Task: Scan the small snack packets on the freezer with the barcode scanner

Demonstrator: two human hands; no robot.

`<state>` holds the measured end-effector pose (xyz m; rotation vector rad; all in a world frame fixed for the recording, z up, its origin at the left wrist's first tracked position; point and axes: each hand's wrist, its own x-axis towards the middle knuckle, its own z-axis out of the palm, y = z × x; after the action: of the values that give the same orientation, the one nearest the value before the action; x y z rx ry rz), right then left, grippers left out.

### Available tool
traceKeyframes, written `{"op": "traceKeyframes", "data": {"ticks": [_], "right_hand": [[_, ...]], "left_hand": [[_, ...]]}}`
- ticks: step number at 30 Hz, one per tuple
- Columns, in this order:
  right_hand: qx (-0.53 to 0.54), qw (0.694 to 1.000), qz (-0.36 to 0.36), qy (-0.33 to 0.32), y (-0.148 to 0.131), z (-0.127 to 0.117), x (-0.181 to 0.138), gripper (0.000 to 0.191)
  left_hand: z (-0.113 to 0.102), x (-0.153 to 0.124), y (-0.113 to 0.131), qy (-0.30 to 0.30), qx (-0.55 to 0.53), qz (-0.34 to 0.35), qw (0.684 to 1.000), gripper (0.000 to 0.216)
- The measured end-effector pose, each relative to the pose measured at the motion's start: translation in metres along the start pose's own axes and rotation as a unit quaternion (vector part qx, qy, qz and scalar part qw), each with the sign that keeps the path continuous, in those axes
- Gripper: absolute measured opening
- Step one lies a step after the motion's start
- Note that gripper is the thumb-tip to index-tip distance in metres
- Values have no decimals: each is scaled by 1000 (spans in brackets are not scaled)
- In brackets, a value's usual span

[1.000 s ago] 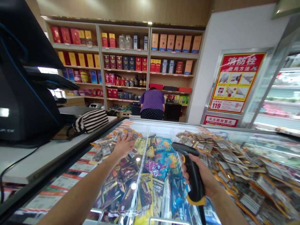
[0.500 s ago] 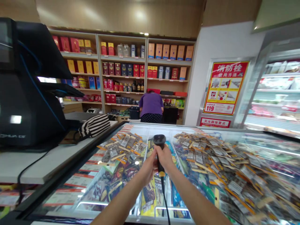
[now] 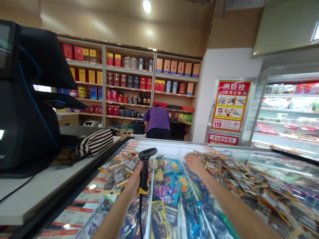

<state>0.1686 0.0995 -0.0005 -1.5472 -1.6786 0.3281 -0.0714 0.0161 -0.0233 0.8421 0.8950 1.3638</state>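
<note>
My left hand (image 3: 136, 181) is wrapped round the handle of a black barcode scanner (image 3: 145, 166) with a yellow band, held upright over the chest freezer (image 3: 159, 146); its cord hangs down. My right hand (image 3: 193, 162) reaches forward with fingers stretched flat onto the pile of small clear packets (image 3: 239, 176) in the freezer's right part. Colourful ice-cream wrappers (image 3: 171, 186) fill the middle compartment beneath both arms. More clear packets (image 3: 121, 167) lie at the left, just beyond the scanner.
A black till terminal (image 3: 25, 109) and a striped pouch (image 3: 96, 142) stand on the white counter (image 3: 37, 192) at the left. A person in a purple top (image 3: 157, 122) bends by the far shelves of boxes (image 3: 129, 76). A glass-door cooler (image 3: 286, 113) stands at the right.
The scanner has passed from my right hand to my left hand. My right hand has let go and moved right onto the packet pile. The camera has tilted up.
</note>
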Motion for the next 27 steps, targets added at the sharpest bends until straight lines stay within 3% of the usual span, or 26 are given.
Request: {"op": "traceKeyframes", "data": {"ticks": [2,6,9,12,15,20,24,27], "right_hand": [[-54,998,27,10,24,-20,19,20],[-339,939,57,-15,57,-32,37,27],[-405,912,31,-56,68,-27,40,27],[-400,912,22,-82,70,-22,40,28],[-365,929,1,-69,67,-22,41,30],[-240,970,-37,18,51,-12,27,20],[-4,996,-4,91,42,19,6,21],[195,973,27,117,45,42,-5,21]], "left_hand": [[-3,1,-1,-7,-8,-10,1000,41],[-2,2,-6,-22,-8,-42,999,37],[-1,1,-8,-33,-11,-51,998,38],[-2,0,-8,-57,-24,-58,996,38],[-2,-1,-7,-62,-41,-69,995,32],[-1,-6,0,-67,-87,-79,991,24],[-3,-14,11,-134,-120,-68,981,24],[-6,-20,18,-201,-127,-79,968,34]]}}
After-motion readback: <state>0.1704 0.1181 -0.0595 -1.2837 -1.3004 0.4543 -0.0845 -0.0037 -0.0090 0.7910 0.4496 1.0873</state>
